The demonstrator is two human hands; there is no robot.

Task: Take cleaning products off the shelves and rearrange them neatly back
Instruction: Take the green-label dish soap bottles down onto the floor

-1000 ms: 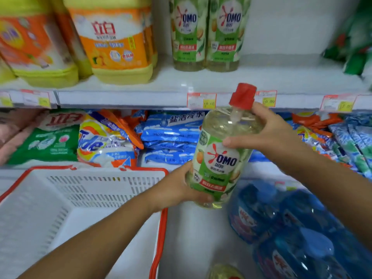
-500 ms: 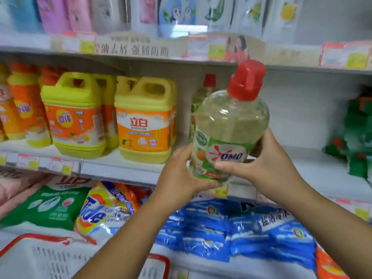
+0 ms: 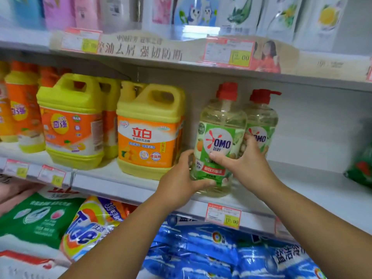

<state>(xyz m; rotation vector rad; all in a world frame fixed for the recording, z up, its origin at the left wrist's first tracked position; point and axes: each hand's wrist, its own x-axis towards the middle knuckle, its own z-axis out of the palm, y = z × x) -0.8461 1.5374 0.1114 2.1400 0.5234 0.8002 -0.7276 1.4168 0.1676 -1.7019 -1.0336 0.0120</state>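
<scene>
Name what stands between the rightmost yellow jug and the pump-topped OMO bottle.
Head view: a second OMO bottle, gripped by the left hand and right hand.

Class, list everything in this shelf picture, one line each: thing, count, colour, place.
front OMO bottle: one, clear, red cap, middle shelf front.
rear OMO bottle: one, same colours, behind to its right.
jugs: at least four, yellow and orange, middle shelf left.
pouches: several, pastel, top shelf.
Tide bag: one, orange-blue, below.
blue bags: several, below right.
price tags: several, red-yellow, shelf edges.
left hand, right hand: both grip the front OMO bottle.
</scene>
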